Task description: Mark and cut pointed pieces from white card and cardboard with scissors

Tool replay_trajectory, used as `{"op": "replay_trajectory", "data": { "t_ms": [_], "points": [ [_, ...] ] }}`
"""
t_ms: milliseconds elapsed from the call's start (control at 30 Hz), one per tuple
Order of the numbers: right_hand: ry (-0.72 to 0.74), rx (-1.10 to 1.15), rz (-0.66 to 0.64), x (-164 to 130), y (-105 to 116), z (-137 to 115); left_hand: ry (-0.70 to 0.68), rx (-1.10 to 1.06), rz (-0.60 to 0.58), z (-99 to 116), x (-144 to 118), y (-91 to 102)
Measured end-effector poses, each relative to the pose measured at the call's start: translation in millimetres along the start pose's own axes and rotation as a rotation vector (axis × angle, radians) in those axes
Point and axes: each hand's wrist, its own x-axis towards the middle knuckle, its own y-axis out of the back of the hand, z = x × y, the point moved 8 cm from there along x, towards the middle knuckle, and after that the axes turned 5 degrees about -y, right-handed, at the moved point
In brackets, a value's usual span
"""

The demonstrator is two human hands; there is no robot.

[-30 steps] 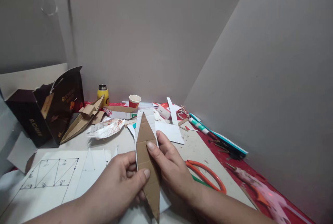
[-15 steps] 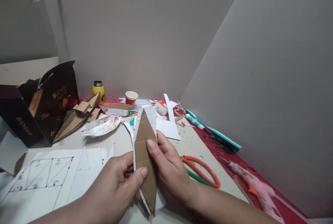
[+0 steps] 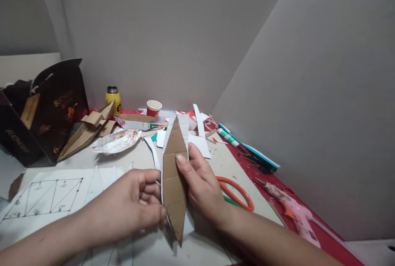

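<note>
While both hands hold it upright above the table point(image 3: 234, 163), the cardboard point(image 3: 173, 175) stands as a long brown double-pointed strip, one tip at 12 o'clock and the other at 6 o'clock, with a white layer showing along its left edge and behind its top. The left hand point(image 3: 135, 204) pinches the strip's lower left edge, thumb on the brown face and fingers curled behind, so its grip is clamped on the cardboard. The right hand point(image 3: 200, 183) clamps the middle from the right, thumb tip pressed on the brown face just under a crease and fingers wrapped behind.

Just at 3 o'clock of the right hand lie orange scissors point(image 3: 239, 192) flat on the table, partly hidden by the wrist. Farther at 3 to 4 o'clock, on the red cloth point(image 3: 327, 237), lies a pink glue gun point(image 3: 290, 208). At 1 o'clock of the cardboard's top a green-and-white tube point(image 3: 227, 137) lies near white offcuts point(image 3: 197, 140). At 9 o'clock of the left hand a sheet point(image 3: 43, 200) with a drawn grid of triangles lies flat. At 10 to 11 o'clock sit a dark box point(image 3: 46, 109), a folded cardboard model point(image 3: 84, 132) and a crumpled printed paper point(image 3: 117, 141). At 11 to 12 o'clock, by the wall, stand a yellow flask point(image 3: 112, 99) and a red paper cup point(image 3: 153, 108).
</note>
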Motion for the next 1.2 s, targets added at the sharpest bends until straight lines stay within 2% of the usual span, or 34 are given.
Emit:
{"op": "replay_trajectory", "data": {
  "t_ms": [100, 233, 467, 700, 833, 1200],
  "points": [
    [0.026, -0.032, 0.018, 1.6, 2.3, -3.3, 0.038, 0.012, -0.046, -2.3, -1.4, 5.4],
    [0.050, -0.054, 0.028, 1.9, 2.9, -4.6, 0.046, 0.050, -0.050, 0.7, -2.1, 6.0],
    [0.043, -0.041, 0.051, 0.9, 4.3, -1.5, 0.029, 0.062, 0.019, 10.2, -3.0, 5.2],
    [0.082, -0.125, 0.125, -0.3, 7.0, -5.7, 0.057, 0.101, 0.090, 2.6, -2.4, 2.1],
    [0.049, -0.047, 0.104, -1.3, 4.4, -2.5, -0.013, 0.103, 0.109, 3.6, -1.8, 2.6],
    [0.016, 0.066, -0.022, 7.3, 7.2, -4.1, -0.033, 0.041, 0.096, 8.6, -7.4, 3.2]
  ]
}}
